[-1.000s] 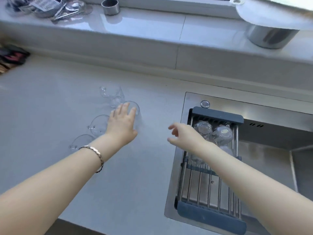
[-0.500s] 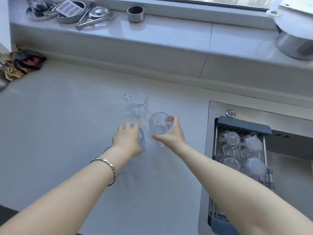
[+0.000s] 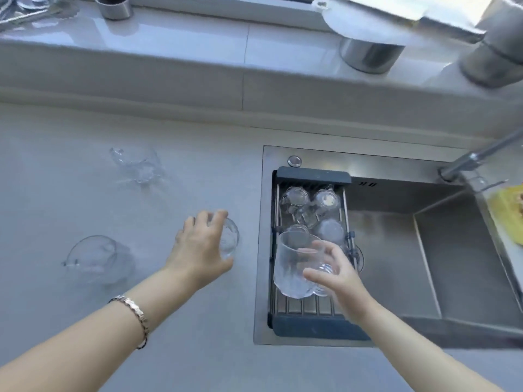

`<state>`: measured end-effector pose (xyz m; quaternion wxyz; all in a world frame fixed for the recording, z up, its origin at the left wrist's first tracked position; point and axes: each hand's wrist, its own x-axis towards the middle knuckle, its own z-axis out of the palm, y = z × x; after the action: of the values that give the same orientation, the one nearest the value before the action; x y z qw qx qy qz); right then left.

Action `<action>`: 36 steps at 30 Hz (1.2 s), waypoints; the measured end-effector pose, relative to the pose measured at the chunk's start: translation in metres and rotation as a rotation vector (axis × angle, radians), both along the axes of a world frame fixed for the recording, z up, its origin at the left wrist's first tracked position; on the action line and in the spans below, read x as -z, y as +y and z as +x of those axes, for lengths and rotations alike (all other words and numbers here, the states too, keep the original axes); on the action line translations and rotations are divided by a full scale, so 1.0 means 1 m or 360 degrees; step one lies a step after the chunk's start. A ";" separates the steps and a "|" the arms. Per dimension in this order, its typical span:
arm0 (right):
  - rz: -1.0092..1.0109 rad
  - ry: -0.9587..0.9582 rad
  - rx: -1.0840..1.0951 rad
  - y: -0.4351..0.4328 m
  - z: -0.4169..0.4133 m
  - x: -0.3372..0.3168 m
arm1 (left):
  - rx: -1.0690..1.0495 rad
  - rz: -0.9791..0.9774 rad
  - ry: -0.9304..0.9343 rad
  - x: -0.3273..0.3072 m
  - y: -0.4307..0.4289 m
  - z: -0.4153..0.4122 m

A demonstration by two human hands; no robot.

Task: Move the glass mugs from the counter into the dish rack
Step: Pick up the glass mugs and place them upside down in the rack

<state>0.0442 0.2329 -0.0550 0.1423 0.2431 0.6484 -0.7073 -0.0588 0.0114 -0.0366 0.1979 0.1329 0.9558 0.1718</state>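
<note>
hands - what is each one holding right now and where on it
The right hand holds a glass mug by its lower body over the dish rack. The left hand grips another mug around its side.

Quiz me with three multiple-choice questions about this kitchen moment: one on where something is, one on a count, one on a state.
1. Where is the glass mug in the right hand?
A. Over the dish rack
B. On the window sill
C. Under the faucet

2. How many glass mugs stand untouched on the counter?
A. None
B. Two
C. Five

3. What is the left hand doing?
A. Resting flat on the counter
B. Gripping a mug
C. Hanging out of view

Answers:
1. A: it hangs above the near bars of the dish rack in the sink.
2. B: a far mug and a near mug stand free on the counter.
3. B: its fingers wrap a third mug.
</note>
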 end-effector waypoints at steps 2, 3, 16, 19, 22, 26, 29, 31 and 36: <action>-0.0032 -0.0004 0.0109 0.024 0.023 -0.001 | 0.0081 0.0016 -0.0027 0.001 0.024 0.019; -0.0062 -0.0003 0.0177 0.036 0.034 -0.001 | 0.0107 0.0032 -0.0034 0.002 0.036 0.028; -0.0611 -0.0303 0.0180 0.113 0.077 0.003 | 0.0173 0.0082 -0.0035 -0.001 0.096 0.076; -0.0603 -0.0287 0.0132 0.110 0.068 -0.005 | 0.0111 0.0053 -0.0055 -0.003 0.090 0.076; -0.0287 -0.0307 -0.0092 0.104 0.049 -0.008 | 0.0052 0.0030 -0.0054 -0.004 0.080 0.074; 0.0849 -0.0396 -0.0763 0.078 0.018 0.002 | -0.0031 -0.0038 -0.0032 -0.005 0.064 0.069; 0.1493 -0.0397 -0.1169 0.048 0.003 0.029 | -0.0078 -0.0078 -0.0010 -0.006 0.053 0.066; 0.1643 -0.0451 -0.1274 0.030 -0.005 0.049 | -0.0086 -0.0099 -0.0008 -0.006 0.048 0.065; 0.1549 -0.0427 -0.0865 0.006 -0.009 0.076 | -0.0107 -0.0103 0.0000 -0.006 0.043 0.066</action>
<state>0.0348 0.2388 -0.1306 0.2717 0.1928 0.9148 -0.2282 0.0075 0.0542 -0.0308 0.1963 0.0941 0.9648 0.1474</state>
